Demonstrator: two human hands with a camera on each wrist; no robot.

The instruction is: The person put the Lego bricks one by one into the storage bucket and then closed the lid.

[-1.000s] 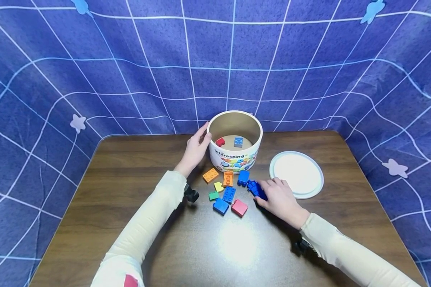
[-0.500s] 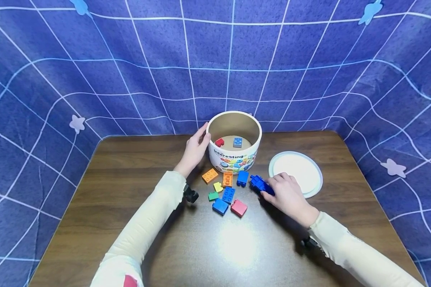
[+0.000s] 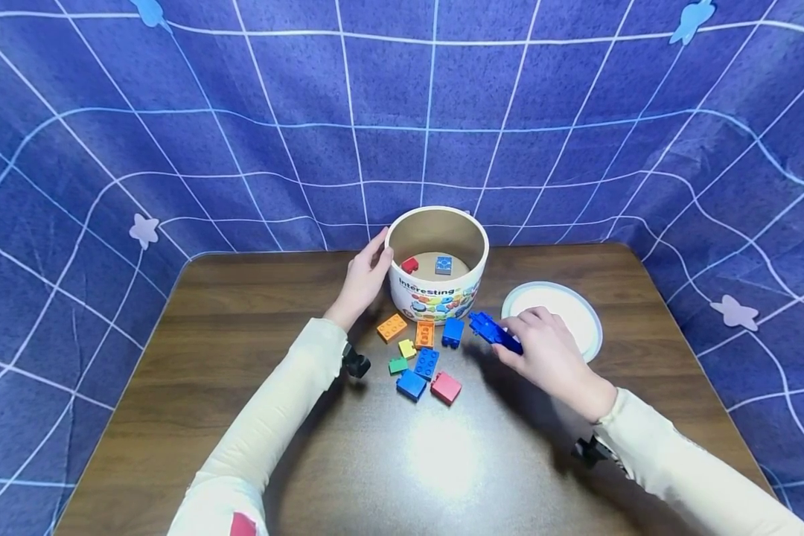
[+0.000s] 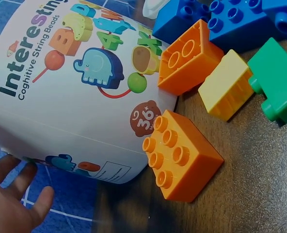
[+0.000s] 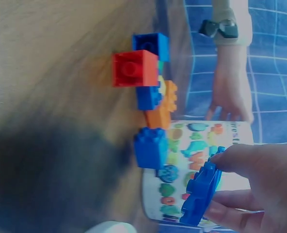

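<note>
My right hand (image 3: pixel 552 361) pinches a long blue toy block (image 5: pixel 199 194) between thumb and fingers, raised over the table just left of the white lid. In the head view my left hand (image 3: pixel 364 279) rests against the left side of the white printed bucket (image 3: pixel 435 296), its fingers extended along the wall. Inside the bucket lie a red block (image 3: pixel 409 265) and a light blue block (image 3: pixel 444 265). In front of it are two orange blocks (image 3: pixel 391 327), a yellow block (image 4: pixel 226 85), a green block (image 4: pixel 277 80), several blue blocks (image 3: pixel 412 385) and a red-pink block (image 3: pixel 446 388).
A round white lid (image 3: pixel 579 324) with a pale blue rim lies right of the bucket, partly behind my right hand. The brown wooden table (image 3: pixel 241 313) meets a blue gridded cloth (image 3: pixel 402 97) at the back and sides.
The right hand has lifted the long blue block off the table and drawn it rightward, away from the other blocks. The left hand stays on the bucket.
</note>
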